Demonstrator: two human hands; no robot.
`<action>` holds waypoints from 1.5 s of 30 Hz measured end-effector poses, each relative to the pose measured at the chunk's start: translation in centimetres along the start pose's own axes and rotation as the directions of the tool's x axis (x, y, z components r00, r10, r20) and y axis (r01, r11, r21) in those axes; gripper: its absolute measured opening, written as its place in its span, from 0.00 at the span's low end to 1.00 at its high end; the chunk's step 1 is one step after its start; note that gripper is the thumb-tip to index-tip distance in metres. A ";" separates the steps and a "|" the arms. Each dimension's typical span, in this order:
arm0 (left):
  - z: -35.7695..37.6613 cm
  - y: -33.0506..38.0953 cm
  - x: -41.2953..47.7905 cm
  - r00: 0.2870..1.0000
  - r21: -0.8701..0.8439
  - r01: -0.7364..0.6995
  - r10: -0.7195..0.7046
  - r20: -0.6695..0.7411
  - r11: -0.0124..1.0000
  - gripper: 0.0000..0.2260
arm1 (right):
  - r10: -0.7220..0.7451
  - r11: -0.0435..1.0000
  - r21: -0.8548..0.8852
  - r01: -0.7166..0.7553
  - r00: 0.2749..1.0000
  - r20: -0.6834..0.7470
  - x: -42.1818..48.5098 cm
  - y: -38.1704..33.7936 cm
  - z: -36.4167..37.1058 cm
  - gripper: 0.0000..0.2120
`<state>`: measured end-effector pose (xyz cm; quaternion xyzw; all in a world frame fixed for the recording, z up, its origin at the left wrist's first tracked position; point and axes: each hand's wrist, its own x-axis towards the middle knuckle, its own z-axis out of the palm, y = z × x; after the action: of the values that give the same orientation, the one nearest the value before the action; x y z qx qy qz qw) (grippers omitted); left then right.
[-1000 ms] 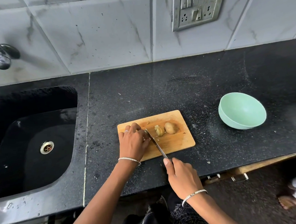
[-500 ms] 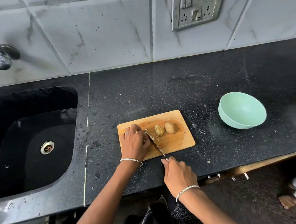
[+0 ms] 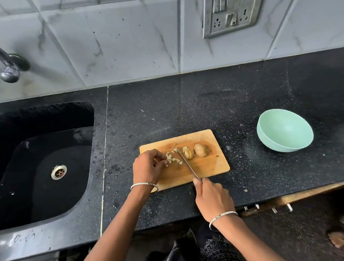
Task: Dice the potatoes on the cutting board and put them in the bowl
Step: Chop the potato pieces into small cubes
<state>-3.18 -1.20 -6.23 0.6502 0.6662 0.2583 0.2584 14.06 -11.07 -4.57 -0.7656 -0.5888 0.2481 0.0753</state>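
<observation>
Dicing partway done; we see nothing in the bowl (image 3: 285, 130) yet.
Our right hand (image 3: 212, 201) grips the knife (image 3: 186, 163), its blade lying across the cutting board (image 3: 210, 166). Our left hand (image 3: 147, 168) curls beside a small heap of dice (image 3: 173, 159); we cannot tell whether it pinches any. A sliced potato (image 3: 189, 153) and a whole potato (image 3: 200, 149) remain by the blade, well apart from the bowl on the surface (image 3: 236, 105).

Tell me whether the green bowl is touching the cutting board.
Apart. The head view shows a stretch of bare black counter between the bowl and the right edge of the cutting board.
</observation>
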 end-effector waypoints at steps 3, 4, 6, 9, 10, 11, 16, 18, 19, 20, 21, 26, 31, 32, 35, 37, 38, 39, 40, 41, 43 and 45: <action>-0.2 -0.1 -0.2 1.000 -0.076 0.010 -0.010 -0.005 0.997 0.07 | -0.031 0.999 0.014 0.030 0.999 0.039 -0.3 -0.5 0.5 0.20; -0.2 -0.3 -0.2 1.000 -0.094 0.010 -0.011 -0.012 0.996 0.08 | -0.045 0.999 0.029 0.044 0.997 0.056 -0.5 -0.8 0.7 0.20; -0.2 -0.5 -0.2 0.999 -0.106 -0.002 -0.001 -0.036 0.994 0.08 | -0.062 0.997 0.045 0.059 0.995 0.077 -0.8 -1.2 0.8 0.21; -0.6 -0.4 -0.3 0.993 0.019 -0.115 0.116 -0.033 0.993 0.12 | -0.074 0.997 0.039 0.071 0.995 0.063 -0.8 -1.3 0.7 0.21; -0.6 -0.3 -0.2 0.984 0.083 -0.175 0.176 -0.006 0.981 0.14 | -0.080 0.996 0.034 0.078 0.995 0.055 -0.7 -1.3 0.5 0.21; -0.5 -0.2 -0.1 0.972 0.148 -0.234 0.233 0.030 0.961 0.15 | -0.086 0.996 0.026 0.085 0.995 0.047 -0.7 -1.2 0.4 0.21; -0.5 0.5 1.0 0.944 0.337 -0.328 0.290 0.160 0.882 0.08 | -0.147 0.989 0.020 0.147 0.989 -0.018 0.0 -0.3 -0.7 0.19; -0.5 0.6 1.6 0.947 0.302 -0.315 0.280 0.156 0.900 0.08 | -0.155 0.988 0.012 0.155 0.987 -0.052 0.3 0.6 -1.5 0.19; -0.6 0.5 1.9 0.951 0.270 -0.302 0.269 0.152 0.914 0.08 | -0.152 0.988 0.005 0.153 0.986 -0.064 0.5 1.1 -2.0 0.19; -0.5 0.3 2.2 0.956 0.240 -0.283 0.253 0.149 0.928 0.08 | -0.142 0.990 0.002 0.142 0.988 -0.068 0.6 1.5 -2.5 0.19; -0.5 0.2 2.3 0.961 0.222 -0.265 0.237 0.143 0.938 0.08 | -0.127 0.992 0.006 0.128 0.989 -0.069 0.7 1.9 -2.9 0.18; -0.3 0.2 2.4 0.981 0.164 -0.188 0.179 0.070 0.968 0.08 | -0.005 0.990 0.139 0.013 0.998 -0.058 1.8 4.0 -3.6 0.20; 0.6 2.1 1.9 0.974 0.298 -0.217 0.226 0.006 0.930 0.13 | 0.097 0.938 0.336 -0.079 0.995 -0.036 2.3 3.9 -3.3 0.20; 0.7 2.5 1.9 0.973 0.324 -0.218 0.229 0.003 0.921 0.13 | 0.109 0.929 0.360 -0.091 0.994 -0.030 2.3 3.8 -3.1 0.20; 1.4 3.4 1.8 0.970 0.326 -0.237 0.238 0.038 0.915 0.14 | 0.121 0.901 0.420 -0.108 0.993 -0.005 2.4 3.6 -2.7 0.21; 1.9 3.9 1.6 0.970 0.310 -0.241 0.237 0.051 0.920 0.14 | 0.124 0.893 0.436 -0.112 0.992 0.001 2.5 3.6 -2.5 0.21; 2.2 4.1 1.6 0.971 0.300 -0.239 0.233 0.057 0.923 0.15 | 0.126 0.889 0.444 -0.113 0.992 0.000 2.5 3.6 -2.4 0.21; 2.4 4.2 1.5 0.972 0.293 -0.237 0.228 0.064 0.926 0.15 | 0.129 0.884 0.452 -0.115 0.992 -0.001 2.5 3.7 -2.3 0.21; 2.7 4.3 1.5 0.972 0.290 -0.236 0.225 0.072 0.927 0.15 | 0.132 0.880 0.460 -0.117 0.991 0.000 2.5 3.7 -2.2 0.21; 2.9 4.4 1.5 0.971 0.293 -0.239 0.226 0.077 0.926 0.16 | 0.135 0.876 0.467 -0.120 0.991 0.001 2.5 3.8 -2.1 0.21; 3.1 4.5 1.6 0.972 0.304 -0.234 0.221 0.078 0.924 0.15 | 0.136 0.868 0.481 -0.121 0.991 0.004 2.6 3.9 -2.0 0.21; 3.2 4.5 1.8 0.976 0.294 -0.215 0.202 0.076 0.931 0.13 | 0.134 0.861 0.495 -0.118 0.991 0.002 2.6 4.0 -1.8 0.21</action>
<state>2.24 0.72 -5.54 0.7545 0.6190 0.1654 0.1422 18.82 -9.45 -5.41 -0.7616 -0.4533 0.3822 0.2615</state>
